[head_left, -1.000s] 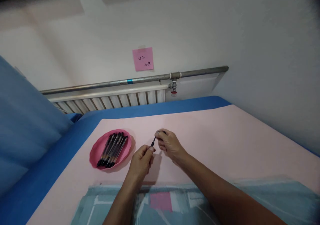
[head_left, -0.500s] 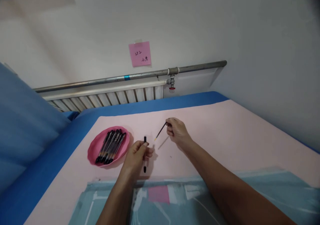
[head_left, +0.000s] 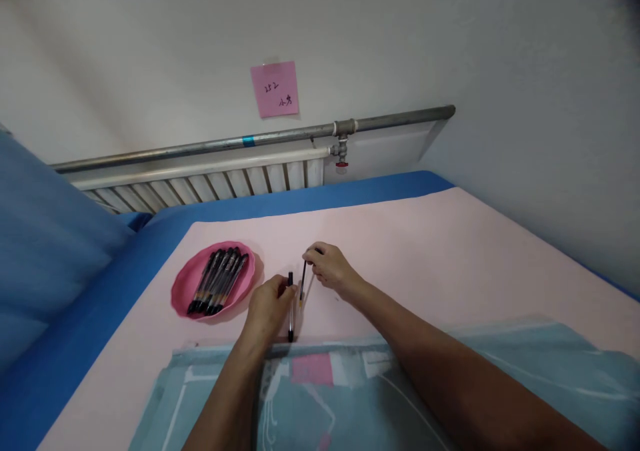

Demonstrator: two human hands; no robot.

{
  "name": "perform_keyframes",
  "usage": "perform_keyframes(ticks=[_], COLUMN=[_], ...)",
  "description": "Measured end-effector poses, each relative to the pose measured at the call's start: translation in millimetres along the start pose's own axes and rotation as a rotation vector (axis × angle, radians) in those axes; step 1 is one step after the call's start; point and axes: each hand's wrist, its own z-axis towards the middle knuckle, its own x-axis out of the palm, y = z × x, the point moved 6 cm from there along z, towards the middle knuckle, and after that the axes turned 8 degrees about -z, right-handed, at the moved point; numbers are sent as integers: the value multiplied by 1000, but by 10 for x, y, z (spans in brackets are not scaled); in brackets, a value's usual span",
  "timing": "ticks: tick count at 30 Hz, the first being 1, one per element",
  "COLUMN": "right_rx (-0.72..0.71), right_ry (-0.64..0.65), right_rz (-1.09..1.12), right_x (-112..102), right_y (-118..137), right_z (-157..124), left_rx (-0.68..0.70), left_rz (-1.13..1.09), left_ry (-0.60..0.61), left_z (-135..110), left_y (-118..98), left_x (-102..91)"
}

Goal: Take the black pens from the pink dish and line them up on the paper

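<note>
My left hand (head_left: pixel 267 306) is closed on a pen (head_left: pixel 291 317) with a clear barrel and black ends, held roughly upright in view. Just right of it, my right hand (head_left: pixel 327 264) pinches the upper end of a thin dark pen refill (head_left: pixel 303 281). The refill's yellowish tip points down, close beside the pen but apart from it. Left of my left hand, a pink scalloped dish (head_left: pixel 181 291) holds several similar black-capped pens (head_left: pixel 219 281).
A pale pink sheet (head_left: pixel 425 257) covers the table, with a blue cover (head_left: pixel 280 209) showing at its edges. A teal patterned cloth (head_left: pixel 370 411) lies at the front. Behind are a white radiator (head_left: pixel 225 183), a metal pipe (head_left: pixel 200 149) and a pink note (head_left: pixel 275 89) on the wall.
My right hand has moved left with the refill, which now hangs more upright beside the pen. The fingers of my left hand have drawn in. The view has tilted slightly down.
</note>
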Motion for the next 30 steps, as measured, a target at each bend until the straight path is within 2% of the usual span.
perform_keyframes(ticks=[5,9,13,18,30], right_rx=[18,32,52,65,-138], right_ry=[50,82,108,149,141], right_rz=[-90,-167,-267,-415,-846], right_x=[101,171,181,164,204], right_y=[-124,-180,-186,-161,17], right_z=[-19,-21,-33,-77,-122], left_rx=[-20,-37,-41,-10,-25], left_rz=[114,173,233,319,371], left_ry=[21,4,-36,-32,-9], left_z=[-6,12,35,30,33], left_y=[-20,-11,28,34,35], left_x=[-27,-138,-265,-286,-322])
